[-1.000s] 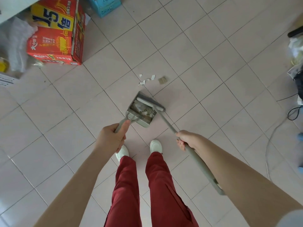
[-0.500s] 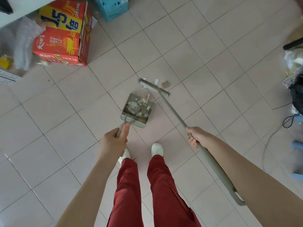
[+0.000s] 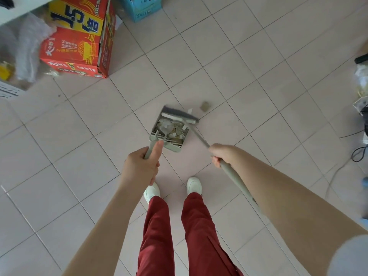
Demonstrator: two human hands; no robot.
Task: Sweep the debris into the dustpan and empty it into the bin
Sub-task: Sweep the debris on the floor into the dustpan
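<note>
A pale green dustpan (image 3: pixel 175 145) rests on the tiled floor in front of my feet, filled with paper scraps and bits of debris (image 3: pixel 171 127). My left hand (image 3: pixel 140 165) grips its handle, thumb along the stem. My right hand (image 3: pixel 224 154) is shut on the grey broom handle (image 3: pixel 235 179). The broom head (image 3: pixel 180 115) lies across the mouth of the dustpan. A white scrap (image 3: pixel 189 110) and a small brown piece (image 3: pixel 205 106) lie on the floor just beyond the broom head. No bin is in view.
A red and yellow cardboard box (image 3: pixel 77 40) stands at the far left, with clear plastic bags (image 3: pixel 25 46) beside it. A blue box (image 3: pixel 142 6) sits at the top. Cables (image 3: pixel 358 152) and clutter line the right edge. My white shoes (image 3: pixel 152 192) stand behind the dustpan.
The broom head has been pulled back from the loose scraps to the mouth of the dustpan, taking most of them in. The brown piece stays on the floor.
</note>
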